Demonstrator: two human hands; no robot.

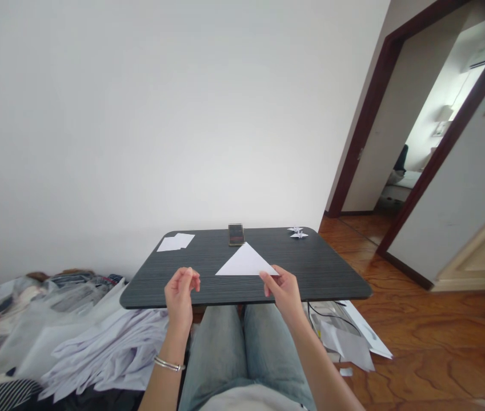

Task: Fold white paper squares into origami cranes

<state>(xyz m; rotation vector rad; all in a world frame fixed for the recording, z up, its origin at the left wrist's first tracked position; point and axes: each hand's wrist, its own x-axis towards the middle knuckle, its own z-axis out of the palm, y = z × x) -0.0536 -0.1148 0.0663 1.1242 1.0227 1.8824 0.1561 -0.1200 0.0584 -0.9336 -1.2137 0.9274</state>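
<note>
A white sheet folded into a triangle point(245, 263) lies on the dark wood-grain table point(328, 274), its tip pointing away from me. My right hand point(284, 292) pinches the triangle's near right corner. My left hand point(181, 294) hovers over the table's near edge, left of the paper and apart from it, with its fingers curled together and nothing visible in them. A silver bracelet sits on my left wrist.
A phone point(236, 234) lies at the table's far edge. White paper sheets point(176, 242) rest at the far left, small folded paper cranes point(297, 232) at the far right. Piled fabric point(75, 337) lies left; papers point(349, 337) lie on the floor, right. A doorway point(417, 154) opens at right.
</note>
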